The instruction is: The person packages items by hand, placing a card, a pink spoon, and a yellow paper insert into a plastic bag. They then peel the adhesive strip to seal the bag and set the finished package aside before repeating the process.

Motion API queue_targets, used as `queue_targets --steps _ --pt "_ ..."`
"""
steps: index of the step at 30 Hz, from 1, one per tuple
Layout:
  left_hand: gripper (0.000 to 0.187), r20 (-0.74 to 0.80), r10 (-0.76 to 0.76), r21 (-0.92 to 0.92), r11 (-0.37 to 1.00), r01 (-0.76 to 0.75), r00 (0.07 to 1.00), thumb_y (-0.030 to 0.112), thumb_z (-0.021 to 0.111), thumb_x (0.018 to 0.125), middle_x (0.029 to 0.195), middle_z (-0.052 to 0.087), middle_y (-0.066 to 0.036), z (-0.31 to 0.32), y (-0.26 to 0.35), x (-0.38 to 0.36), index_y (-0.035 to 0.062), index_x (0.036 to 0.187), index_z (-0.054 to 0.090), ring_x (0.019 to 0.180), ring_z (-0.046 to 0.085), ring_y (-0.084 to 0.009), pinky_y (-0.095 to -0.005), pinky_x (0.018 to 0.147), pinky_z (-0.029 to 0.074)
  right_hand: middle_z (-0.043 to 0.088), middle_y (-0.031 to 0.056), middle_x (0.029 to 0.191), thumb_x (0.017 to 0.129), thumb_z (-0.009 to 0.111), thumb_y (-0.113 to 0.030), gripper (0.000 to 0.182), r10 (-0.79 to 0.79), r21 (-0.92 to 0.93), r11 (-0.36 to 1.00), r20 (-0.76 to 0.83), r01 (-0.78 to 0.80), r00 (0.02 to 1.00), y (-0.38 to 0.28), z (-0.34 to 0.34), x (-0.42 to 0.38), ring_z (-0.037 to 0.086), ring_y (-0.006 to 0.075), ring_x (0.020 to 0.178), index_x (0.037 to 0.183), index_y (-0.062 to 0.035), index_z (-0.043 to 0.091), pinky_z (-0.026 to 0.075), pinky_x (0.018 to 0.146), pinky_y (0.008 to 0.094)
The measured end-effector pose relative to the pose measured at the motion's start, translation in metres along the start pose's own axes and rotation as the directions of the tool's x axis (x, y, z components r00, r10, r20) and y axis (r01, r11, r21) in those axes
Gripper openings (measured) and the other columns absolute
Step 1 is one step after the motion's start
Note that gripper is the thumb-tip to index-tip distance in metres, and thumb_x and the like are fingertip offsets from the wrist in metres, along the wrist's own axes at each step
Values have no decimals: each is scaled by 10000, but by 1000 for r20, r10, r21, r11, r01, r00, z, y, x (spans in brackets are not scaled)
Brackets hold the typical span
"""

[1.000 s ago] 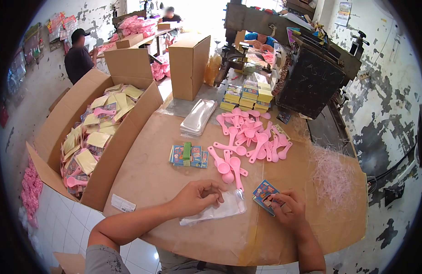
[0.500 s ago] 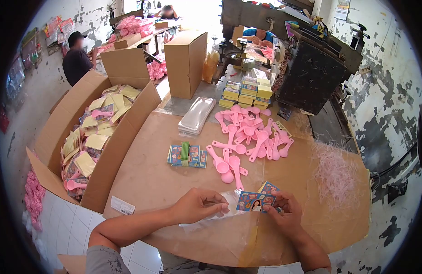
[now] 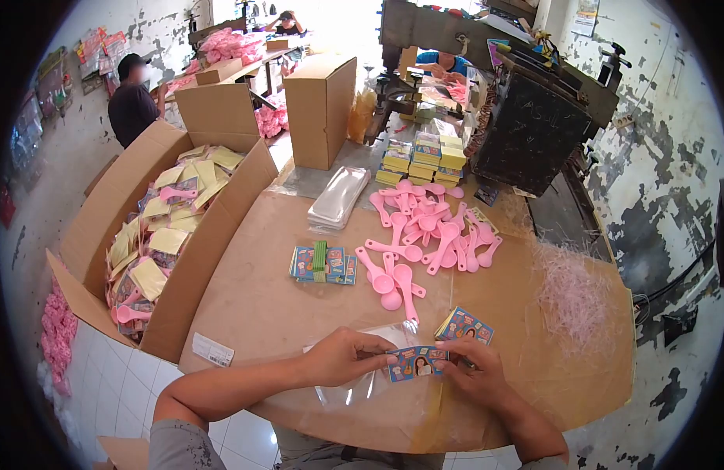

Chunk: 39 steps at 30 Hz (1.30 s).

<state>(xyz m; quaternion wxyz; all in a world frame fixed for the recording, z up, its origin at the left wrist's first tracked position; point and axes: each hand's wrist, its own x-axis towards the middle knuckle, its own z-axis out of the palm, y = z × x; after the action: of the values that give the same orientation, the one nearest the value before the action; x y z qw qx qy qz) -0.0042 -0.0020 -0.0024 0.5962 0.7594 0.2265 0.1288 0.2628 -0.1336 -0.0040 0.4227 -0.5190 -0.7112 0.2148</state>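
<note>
A blue printed card (image 3: 417, 363) is held level between my two hands. My left hand (image 3: 348, 358) pinches its left end, and my right hand (image 3: 473, 370) grips its right end. Just beyond my right hand lies a small stack of similar cards (image 3: 465, 324). Under my left hand and the card, a clear plastic bag (image 3: 362, 392) rests on the table. Pink spoons (image 3: 405, 283) are heaped past the hands. A card bundle (image 3: 299, 265) with a green band (image 3: 320, 262) sits to their left.
An open carton (image 3: 209, 251) of packed bags stands at the left. Clear bags (image 3: 338, 197), card stacks (image 3: 424, 157) and an upright box (image 3: 319, 113) are farther back. Pink shreds (image 3: 573, 301) lie right, below a dark machine (image 3: 530, 129). Several people are in the background.
My right hand has moved slightly left with one card, leaving the stack on the table. My left hand has moved right and now holds the card's left end.
</note>
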Motion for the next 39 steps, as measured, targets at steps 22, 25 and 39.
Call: queue_targets --steps 22,25,39 --pt "395 91 13 -3 1000 -12 996 204 664 1038 1008 773 -162 12 -2 -6 50 1398 607 850 738 -172 -336 763 574 685 54 963 909 830 -188 402 88 146 979 317 -140 944 -25 15 2 646 149 800 1258 -40 700 538 695 285" --pt "401 120 -13 1 1000 13 993 207 664 1041 1037 771 -175 11 4 -6 48 1404 600 887 730 -173 -333 793 572 686 61 972 918 817 -170 396 107 153 974 340 -166 935 -21 17 -2 631 160 786 1276 -50 700 538 694 293" --pt "395 108 16 -81 997 -7 994 219 690 1040 914 760 -59 14 4 -6 58 1391 606 826 608 -46 -271 748 514 715 117 1098 945 723 -30 264 8 118 992 278 -42 961 -18 17 -1 704 215 852 1208 -39 727 567 714 320"
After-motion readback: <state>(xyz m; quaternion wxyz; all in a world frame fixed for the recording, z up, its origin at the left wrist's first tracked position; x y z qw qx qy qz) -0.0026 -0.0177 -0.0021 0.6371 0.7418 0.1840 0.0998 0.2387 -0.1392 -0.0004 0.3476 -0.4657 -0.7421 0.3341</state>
